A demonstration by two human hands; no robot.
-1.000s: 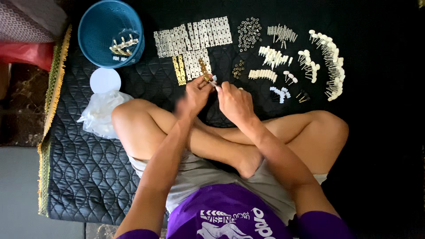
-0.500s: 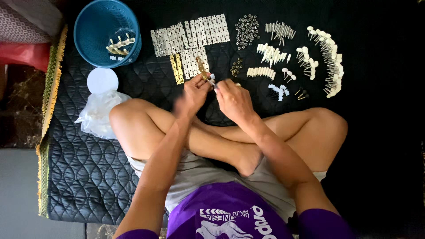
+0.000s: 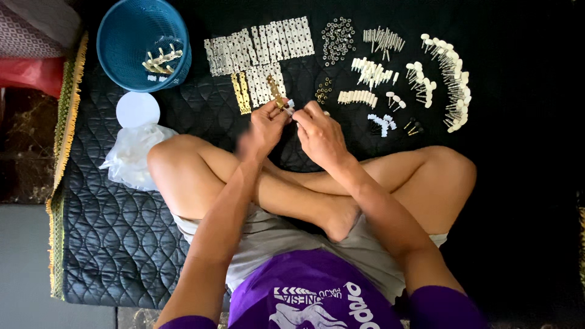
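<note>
Hands barely budged, both pinching one little brass strip over the mat

Compared with a second ago, the left hand (image 3: 263, 129) and right hand (image 3: 321, 135) stayed put near the mat's (image 3: 122, 244) far edge; fingers closed together on the small brass strip (image 3: 277, 94) and a white bit, so the fiddly fitting looked ongoing, I'd guess. Counted: one blue basket (image 3: 143, 42) at the far left corner, one white lid (image 3: 138, 109), one plastic bag (image 3: 134, 155), two loose brass strips (image 3: 241, 93). White plates (image 3: 259, 49), washers (image 3: 337, 39) and pins (image 3: 445, 79): too many to count.
</note>
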